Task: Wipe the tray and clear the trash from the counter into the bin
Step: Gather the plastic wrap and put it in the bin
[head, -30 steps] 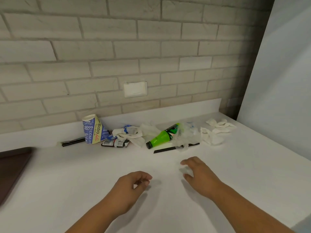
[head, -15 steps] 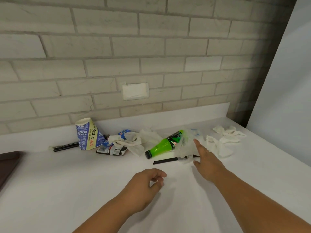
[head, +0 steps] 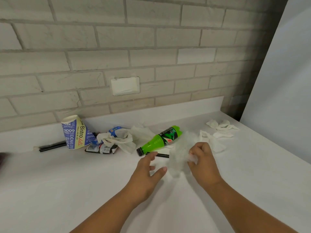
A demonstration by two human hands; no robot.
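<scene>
Crumpled clear plastic wrap (head: 179,157) at bench (head: 67,190) centre, pinched in right hand (head: 202,163), lifted off surface. Looks featherlight, limp, crinkly; judged easy to bunch anywhere, may slip if gripped loosely. Left hand (head: 146,174) at wrap's 9 o'clock, fingers spread, holding nothing, just beside it. Green bottle (head: 159,140) lying at 11 o'clock; white napkins (head: 220,128) at 2 o'clock; paper cup (head: 75,133) tipped, far at 10 o'clock. Bin not visible.
</scene>
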